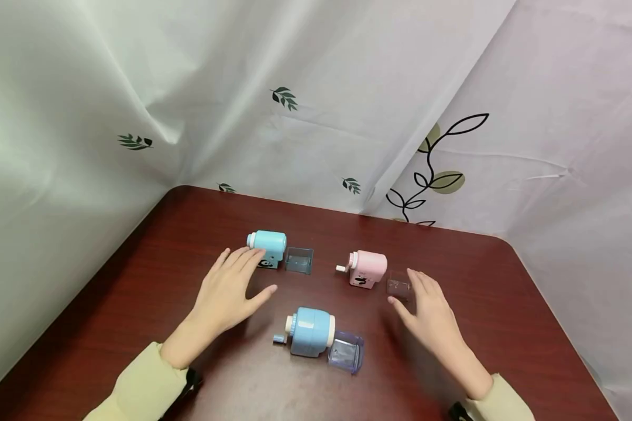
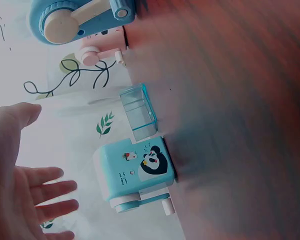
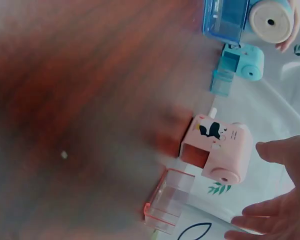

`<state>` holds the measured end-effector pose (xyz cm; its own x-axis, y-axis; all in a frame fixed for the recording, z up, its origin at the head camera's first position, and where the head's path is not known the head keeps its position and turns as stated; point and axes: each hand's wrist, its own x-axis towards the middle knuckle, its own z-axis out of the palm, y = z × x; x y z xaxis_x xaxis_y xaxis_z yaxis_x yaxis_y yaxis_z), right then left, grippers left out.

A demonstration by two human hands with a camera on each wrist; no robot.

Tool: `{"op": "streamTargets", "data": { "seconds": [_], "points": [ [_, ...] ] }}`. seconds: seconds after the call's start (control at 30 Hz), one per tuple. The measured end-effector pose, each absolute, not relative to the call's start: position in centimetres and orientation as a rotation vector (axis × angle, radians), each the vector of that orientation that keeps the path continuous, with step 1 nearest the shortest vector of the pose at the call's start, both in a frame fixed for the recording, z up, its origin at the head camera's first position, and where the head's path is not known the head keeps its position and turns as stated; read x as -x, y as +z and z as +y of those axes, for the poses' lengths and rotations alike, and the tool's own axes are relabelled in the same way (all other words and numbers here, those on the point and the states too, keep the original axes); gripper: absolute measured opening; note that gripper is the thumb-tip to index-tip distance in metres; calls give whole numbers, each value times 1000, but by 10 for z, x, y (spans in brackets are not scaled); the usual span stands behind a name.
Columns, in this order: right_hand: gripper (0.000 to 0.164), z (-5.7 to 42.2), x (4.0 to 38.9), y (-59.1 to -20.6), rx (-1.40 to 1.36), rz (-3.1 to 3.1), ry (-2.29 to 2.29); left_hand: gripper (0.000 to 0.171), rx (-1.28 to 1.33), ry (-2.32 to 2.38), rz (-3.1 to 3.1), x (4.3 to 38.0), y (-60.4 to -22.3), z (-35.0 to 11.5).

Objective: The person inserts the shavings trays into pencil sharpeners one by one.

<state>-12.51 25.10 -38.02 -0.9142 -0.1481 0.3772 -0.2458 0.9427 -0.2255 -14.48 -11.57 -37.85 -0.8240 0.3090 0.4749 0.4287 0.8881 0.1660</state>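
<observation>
My left hand (image 1: pixel 226 292) hovers by a small turquoise pencil sharpener (image 1: pixel 270 245), its fingertips overlapping the sharpener in the head view. A panda picture marks that sharpener's side (image 2: pixel 152 162), and its clear drawer (image 1: pixel 299 261) lies out beside it. My right hand (image 1: pixel 429 313) is held with relaxed fingers near the clear pinkish drawer (image 1: pixel 398 287) of a pink pencil sharpener (image 1: pixel 368 269). In the right wrist view, the pink sharpener (image 3: pixel 225 145) shows its vacant drawer slot. Between the hands, closer to me, stands a larger blue crank sharpener (image 1: pixel 311 333) with its bluish drawer (image 1: pixel 346 352) alongside. Neither hand holds anything.
All three sharpeners stand on a dark red-brown table (image 1: pixel 232 380) with rounded back corners. A white curtain (image 1: pixel 232 70) with leaf prints hangs behind the table and along its sides. The crank handles (image 1: pixel 279 338) point to the left.
</observation>
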Motion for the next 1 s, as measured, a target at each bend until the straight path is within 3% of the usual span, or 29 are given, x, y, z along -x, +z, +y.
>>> {"op": "streamTargets", "data": {
  "seconds": [0.27,1.0],
  "points": [
    [44,246,143,-373,-369,-2543,354,41,612,-476,-2417,160,-374,-115],
    [51,200,191,-344,-623,-2371,419,66,740,-839,-2403,200,-348,-107]
  ]
}}
